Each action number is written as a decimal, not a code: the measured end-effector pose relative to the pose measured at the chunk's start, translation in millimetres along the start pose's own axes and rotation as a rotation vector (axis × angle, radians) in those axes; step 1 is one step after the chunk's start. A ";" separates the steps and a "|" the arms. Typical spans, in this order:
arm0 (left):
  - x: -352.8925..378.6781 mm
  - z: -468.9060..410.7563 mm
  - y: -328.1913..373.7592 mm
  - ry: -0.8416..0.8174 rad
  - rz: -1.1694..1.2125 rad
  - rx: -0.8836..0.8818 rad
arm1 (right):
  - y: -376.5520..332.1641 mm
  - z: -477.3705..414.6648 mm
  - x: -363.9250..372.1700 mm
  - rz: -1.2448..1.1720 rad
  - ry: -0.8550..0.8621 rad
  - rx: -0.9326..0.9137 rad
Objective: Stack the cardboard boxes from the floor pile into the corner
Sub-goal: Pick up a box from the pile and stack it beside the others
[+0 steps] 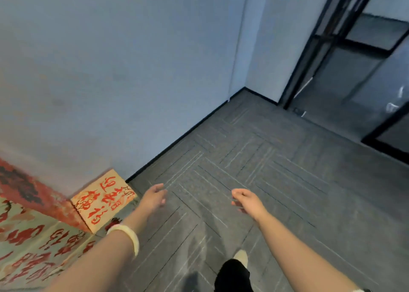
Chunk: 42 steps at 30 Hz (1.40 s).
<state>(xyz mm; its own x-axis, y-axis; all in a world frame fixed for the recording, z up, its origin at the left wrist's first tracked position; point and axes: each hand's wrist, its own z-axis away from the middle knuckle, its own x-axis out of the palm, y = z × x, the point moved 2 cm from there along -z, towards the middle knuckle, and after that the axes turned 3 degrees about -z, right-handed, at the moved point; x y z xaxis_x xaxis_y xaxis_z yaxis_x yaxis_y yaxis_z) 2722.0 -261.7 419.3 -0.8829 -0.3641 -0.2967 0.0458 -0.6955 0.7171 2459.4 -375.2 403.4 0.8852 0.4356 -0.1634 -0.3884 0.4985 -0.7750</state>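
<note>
- Both hands empty. Left hand (155,195) is loosely open with fingers slightly curled, holding nothing. Right hand (246,200) is the same: half-open, relaxed curl, nothing in it.
- Both arms reach forward over bare grey carpet (276,170); neither hand touches a box.
- Pale bangle (127,236) on the left wrist. One foot in a light shoe (241,256) is planted on the carpet at bottom centre.
- Boxes are at lower left, against the blue-grey wall (110,70). A tan box with red lettering (104,200) sits on top; it looks like one box whose red printed side (33,190) runs left along the wall, but the join is blurred, so it could be two.
- Under it is a larger pale box with red print (33,247), cut off by the frame edge.
- So at least two boxes are stacked there, top one resting on the lower. Can't tell whether this is the floor pile or the target stack.
- The room corner (240,90) ahead, near the black-framed glass door (354,59), has nothing in it.
- Judgement: if that corner is the target, nothing is placed yet and all the work remains. If the left stack is the target, part is done and the hands are between boxes.
- No other loose boxes in view, so the remaining count is unknown.
</note>
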 end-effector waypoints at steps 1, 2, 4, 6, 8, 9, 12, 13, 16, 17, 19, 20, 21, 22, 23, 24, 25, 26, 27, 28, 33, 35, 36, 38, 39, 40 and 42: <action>14.7 7.8 10.8 -0.034 -0.002 0.016 | 4.6 12.5 -21.0 -0.045 0.035 0.000; 32.2 16.9 22.0 -0.075 -0.003 0.027 | 9.8 25.5 -42.6 -0.093 0.070 -0.002; 75.9 38.1 44.9 -0.159 -0.044 0.060 | 22.2 51.5 -87.8 -0.200 0.143 0.000; 127.2 61.0 63.4 -0.245 -0.087 0.103 | 37.3 76.5 -133.2 -0.302 0.212 0.003; 182.4 85.2 76.8 -0.338 -0.119 0.130 | 55.0 102.7 -179.7 -0.400 0.265 0.018; 210.8 97.0 82.4 -0.378 -0.141 0.141 | 65.7 116.4 -203.3 -0.447 0.294 0.021; 302.0 129.6 92.1 -0.468 -0.230 0.160 | 108.5 158.2 -280.8 -0.548 0.396 0.030; 334.5 140.7 93.7 -0.494 -0.259 0.161 | 125.2 173.2 -309.7 -0.575 0.435 0.030; 439.3 180.5 97.6 -0.565 -0.309 0.164 | 175.1 225.5 -404.7 -0.651 0.568 0.021; 476.2 196.9 100.5 -0.593 -0.325 0.179 | 190.4 244.6 -437.4 -0.675 0.618 0.017; 549.7 236.8 108.6 -0.656 -0.363 0.231 | 218.2 284.1 -499.0 -0.685 0.727 0.019; 585.3 259.1 112.4 -0.703 -0.387 0.256 | 230.2 303.2 -527.1 -0.691 0.780 0.020; 619.6 281.4 115.8 -0.759 -0.410 0.280 | 241.7 321.1 -552.6 -0.707 0.830 0.014; 651.5 303.7 118.3 -0.818 -0.436 0.308 | 253.4 336.9 -575.4 -0.725 0.869 0.010; 680.9 324.7 120.3 -0.873 -0.462 0.336 | 263.8 351.8 -594.2 -0.741 0.899 0.010; 707.6 343.0 122.4 -0.920 -0.485 0.362 | 272.9 364.9 -609.5 -0.759 0.918 0.009; 734.3 358.5 123.9 -0.964 -0.508 0.386 | 283.3 376.2 -624.1 -0.780 0.935 0.005; 761.7 371.9 125.0 -1.003 -0.531 0.405 | 295.8 386.9 -638.2 -0.803 0.957 0.005; 788.1 383.0 126.5 -1.030 -0.551 0.418 | 307.7 396.9 -651.4 -0.827 0.982 0.010; 813.4 393.0 128.1 -1.052 -0.570 0.427 | 320.7 406.4 -664.1 -0.859 1.012 0.021; 928.1 440.4 126.7 -1.161 -0.648 0.441 | 377.3 446.3 -728.1 -0.957 1.183 0.068; 982.9 460.7 130.9 -1.213 -0.671 0.466 | 392.6 455.7 -766.4 -0.988 1.261 0.049; 1011.2 469.8 134.0 -1.239 -0.676 0.471 | 398.1 458.9 -786.9 -1.002 1.293 0.043; 1064.6 488.9 142.2 -1.291 -0.694 0.478 | 407.5 461.9 -826.9 -1.024 1.334 0.063; 1089.9 498.0 146.9 -1.313 -0.707 0.478 | 412.1 462.5 -846.7 -1.042 1.354 0.068; 1115.6 506.8 152.2 -1.332 -0.718 0.474 | 416.9 463.3 -866.7 -1.065 1.376 0.066; 1165.4 524.6 165.0 -1.363 -0.728 0.476 | 425.1 466.7 -905.6 -1.100 1.425 0.060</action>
<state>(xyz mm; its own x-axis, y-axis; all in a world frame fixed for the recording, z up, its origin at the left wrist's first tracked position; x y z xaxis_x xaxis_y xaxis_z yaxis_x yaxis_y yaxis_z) 1455.5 -475.8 522.8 -0.4007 0.9128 -0.0785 -0.4594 -0.1260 0.8793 1373.1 -207.9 506.9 0.2210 -0.9752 -0.0126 0.4885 0.1218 -0.8640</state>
